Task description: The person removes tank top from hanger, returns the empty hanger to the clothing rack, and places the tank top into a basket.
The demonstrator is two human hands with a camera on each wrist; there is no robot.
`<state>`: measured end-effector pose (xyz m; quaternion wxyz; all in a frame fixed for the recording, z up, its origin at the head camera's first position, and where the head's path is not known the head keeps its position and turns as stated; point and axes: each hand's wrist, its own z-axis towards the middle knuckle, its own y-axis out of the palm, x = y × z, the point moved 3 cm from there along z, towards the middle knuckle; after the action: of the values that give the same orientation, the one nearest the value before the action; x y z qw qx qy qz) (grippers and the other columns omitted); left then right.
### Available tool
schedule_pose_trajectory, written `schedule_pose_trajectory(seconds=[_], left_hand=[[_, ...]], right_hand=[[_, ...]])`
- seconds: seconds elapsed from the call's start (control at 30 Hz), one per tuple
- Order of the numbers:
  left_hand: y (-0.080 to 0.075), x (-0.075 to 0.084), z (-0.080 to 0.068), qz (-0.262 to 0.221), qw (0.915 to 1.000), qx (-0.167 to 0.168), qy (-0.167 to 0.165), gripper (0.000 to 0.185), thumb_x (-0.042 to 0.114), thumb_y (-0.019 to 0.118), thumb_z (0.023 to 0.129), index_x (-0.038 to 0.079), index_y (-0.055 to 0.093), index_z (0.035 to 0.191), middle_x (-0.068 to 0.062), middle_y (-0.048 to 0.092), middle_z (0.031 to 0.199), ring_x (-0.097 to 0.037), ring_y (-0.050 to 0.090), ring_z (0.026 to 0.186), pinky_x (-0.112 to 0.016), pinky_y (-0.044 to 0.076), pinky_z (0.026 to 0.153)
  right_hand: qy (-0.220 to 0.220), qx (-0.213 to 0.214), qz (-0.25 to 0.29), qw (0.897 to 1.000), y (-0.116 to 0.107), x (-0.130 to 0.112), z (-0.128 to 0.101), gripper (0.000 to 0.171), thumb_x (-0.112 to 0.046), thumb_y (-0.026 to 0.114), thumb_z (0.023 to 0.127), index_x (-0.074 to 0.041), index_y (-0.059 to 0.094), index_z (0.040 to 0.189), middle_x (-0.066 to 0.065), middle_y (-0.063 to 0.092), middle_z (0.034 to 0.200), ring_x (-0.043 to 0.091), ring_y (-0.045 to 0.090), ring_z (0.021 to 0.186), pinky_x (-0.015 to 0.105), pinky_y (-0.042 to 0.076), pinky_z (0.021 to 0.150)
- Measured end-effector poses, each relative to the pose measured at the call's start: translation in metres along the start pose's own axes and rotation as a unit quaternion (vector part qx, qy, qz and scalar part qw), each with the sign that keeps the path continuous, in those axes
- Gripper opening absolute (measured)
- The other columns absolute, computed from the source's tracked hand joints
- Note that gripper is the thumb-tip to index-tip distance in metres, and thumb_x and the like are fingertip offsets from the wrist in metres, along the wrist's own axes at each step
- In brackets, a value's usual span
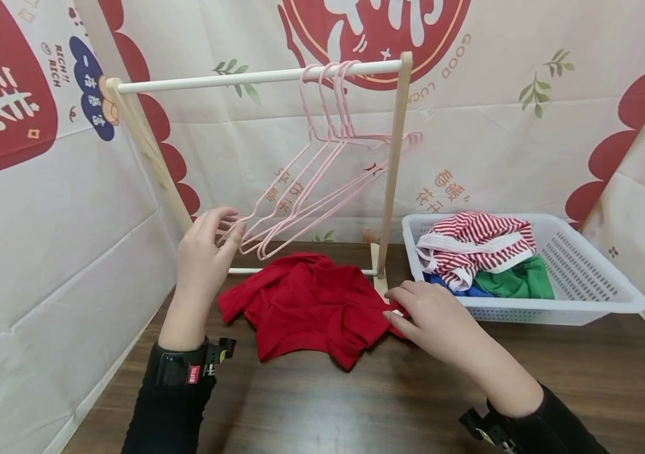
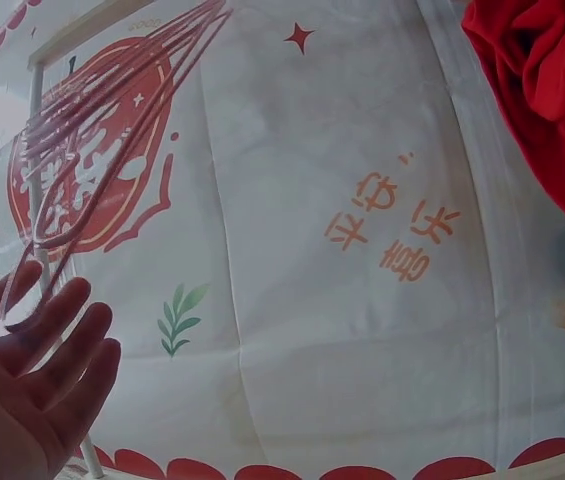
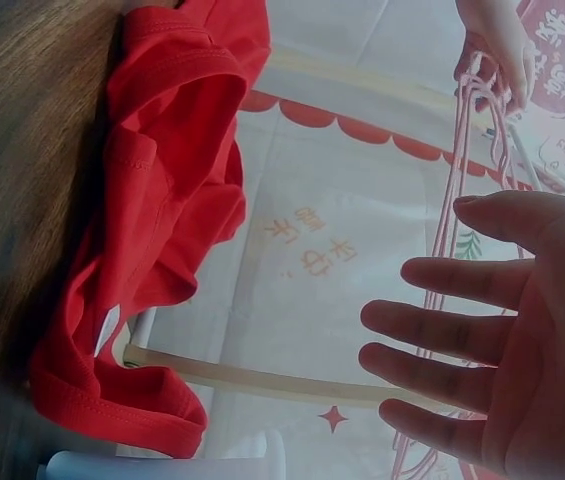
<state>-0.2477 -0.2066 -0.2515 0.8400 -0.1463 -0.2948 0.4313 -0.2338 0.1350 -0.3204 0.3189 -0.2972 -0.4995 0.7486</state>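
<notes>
Several pink clothes hangers (image 1: 294,195) hang together on the white rail of a small rack. My left hand (image 1: 207,246) is at their near lower corners, and one hanger corner lies among its loosely bent fingers. In the left wrist view these fingers (image 2: 67,345) are spread, with the thumb apart from them. A crumpled red shirt (image 1: 311,309) lies on the table below the hangers; a small white tag shows at its right end. Over that end is my right hand (image 1: 435,321). The right wrist view shows its fingers (image 3: 442,325) straight and spread, holding nothing.
On the right stands a white plastic basket (image 1: 594,306) holding a red-and-white striped garment (image 1: 478,236), a green one (image 1: 521,280) and a blue one. The rack's wooden post (image 1: 395,170) rises between the hangers and basket. Printed cloth (image 1: 498,145) encloses the back and sides.
</notes>
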Motion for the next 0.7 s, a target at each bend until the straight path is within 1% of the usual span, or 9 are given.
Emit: schedule_pose_trajectory(seconds=[0.1, 0.2, 0.3, 0.37, 0.4, 0.47, 0.6, 0.63, 0.7], left_hand=[[-0.002, 0.003, 0.0, 0.013, 0.9995, 0.012, 0.028, 0.029, 0.024, 0.062, 0.095, 0.003, 0.064, 0.115, -0.011, 0.066, 0.106, -0.029, 0.063, 0.093, -0.043, 0.05, 0.079], [-0.006, 0.007, 0.0, 0.036, 0.9971, 0.033, 0.058, 0.027, 0.022, 0.063, 0.094, 0.002, 0.065, 0.112, -0.013, 0.067, 0.104, -0.029, 0.063, 0.09, -0.044, 0.049, 0.078], [-0.011, 0.012, -0.001, 0.056, 0.9923, 0.063, 0.091, 0.025, 0.021, 0.063, 0.093, 0.001, 0.067, 0.107, -0.015, 0.067, 0.099, -0.031, 0.062, 0.086, -0.046, 0.049, 0.079], [-0.015, 0.017, -0.002, 0.067, 0.9875, 0.086, 0.114, 0.026, 0.023, 0.061, 0.093, 0.0, 0.067, 0.104, -0.016, 0.067, 0.097, -0.033, 0.062, 0.084, -0.047, 0.049, 0.078], [-0.016, 0.02, -0.002, 0.072, 0.9845, 0.098, 0.126, 0.027, 0.024, 0.059, 0.093, 0.0, 0.068, 0.102, -0.016, 0.067, 0.095, -0.033, 0.062, 0.083, -0.047, 0.05, 0.076], [-0.018, 0.027, -0.004, 0.086, 0.9758, 0.126, 0.157, 0.028, 0.025, 0.056, 0.092, 0.0, 0.069, 0.097, -0.016, 0.067, 0.091, -0.035, 0.063, 0.079, -0.048, 0.051, 0.07], [-0.02, 0.041, -0.007, 0.107, 0.953, 0.185, 0.215, 0.03, 0.027, 0.054, 0.09, 0.002, 0.071, 0.087, -0.012, 0.068, 0.084, -0.033, 0.064, 0.069, -0.045, 0.048, 0.05], [-0.02, 0.044, -0.009, 0.109, 0.9474, 0.194, 0.23, 0.03, 0.026, 0.054, 0.09, 0.002, 0.071, 0.086, -0.011, 0.068, 0.082, -0.033, 0.064, 0.066, -0.044, 0.047, 0.047], [-0.02, 0.05, -0.011, 0.105, 0.9402, 0.2, 0.255, 0.029, 0.026, 0.055, 0.09, 0.003, 0.071, 0.084, -0.01, 0.068, 0.079, -0.032, 0.063, 0.062, -0.043, 0.045, 0.043]], right_hand=[[-0.003, 0.004, 0.001, 1.0, -0.001, 0.0, 0.001, 0.033, -0.031, 0.073, 0.086, -0.011, 0.07, 0.112, 0.003, 0.066, 0.098, 0.02, 0.062, 0.088, 0.041, 0.052, 0.079], [-0.006, 0.005, 0.002, 1.0, 0.0, -0.001, 0.002, 0.032, -0.03, 0.073, 0.086, -0.011, 0.07, 0.111, 0.003, 0.066, 0.096, 0.02, 0.062, 0.087, 0.041, 0.052, 0.078], [-0.006, 0.001, 0.001, 1.0, 0.001, -0.001, 0.002, 0.032, -0.03, 0.073, 0.086, -0.01, 0.07, 0.111, 0.003, 0.066, 0.097, 0.02, 0.062, 0.088, 0.042, 0.052, 0.079], [-0.005, -0.002, 0.002, 1.0, 0.002, 0.0, 0.002, 0.032, -0.03, 0.073, 0.086, -0.01, 0.07, 0.111, 0.003, 0.066, 0.098, 0.021, 0.062, 0.089, 0.042, 0.052, 0.08], [-0.004, -0.002, 0.001, 1.0, 0.003, 0.0, 0.001, 0.032, -0.03, 0.073, 0.087, -0.01, 0.07, 0.111, 0.003, 0.066, 0.098, 0.021, 0.062, 0.09, 0.043, 0.052, 0.08], [-0.005, -0.001, 0.001, 1.0, 0.003, 0.0, 0.002, 0.032, -0.03, 0.073, 0.087, -0.01, 0.07, 0.112, 0.003, 0.066, 0.098, 0.021, 0.062, 0.089, 0.043, 0.052, 0.08], [-0.006, 0.001, 0.002, 1.0, 0.003, 0.0, 0.003, 0.031, -0.031, 0.071, 0.088, -0.011, 0.07, 0.111, 0.003, 0.066, 0.097, 0.021, 0.062, 0.088, 0.042, 0.051, 0.078], [-0.007, 0.001, 0.001, 1.0, 0.003, 0.0, 0.004, 0.031, -0.031, 0.071, 0.088, -0.011, 0.07, 0.111, 0.003, 0.066, 0.097, 0.021, 0.062, 0.088, 0.042, 0.051, 0.078], [-0.009, 0.003, 0.002, 1.0, 0.003, 0.0, 0.005, 0.03, -0.03, 0.071, 0.088, -0.01, 0.069, 0.111, 0.003, 0.065, 0.096, 0.02, 0.062, 0.087, 0.042, 0.051, 0.077]])
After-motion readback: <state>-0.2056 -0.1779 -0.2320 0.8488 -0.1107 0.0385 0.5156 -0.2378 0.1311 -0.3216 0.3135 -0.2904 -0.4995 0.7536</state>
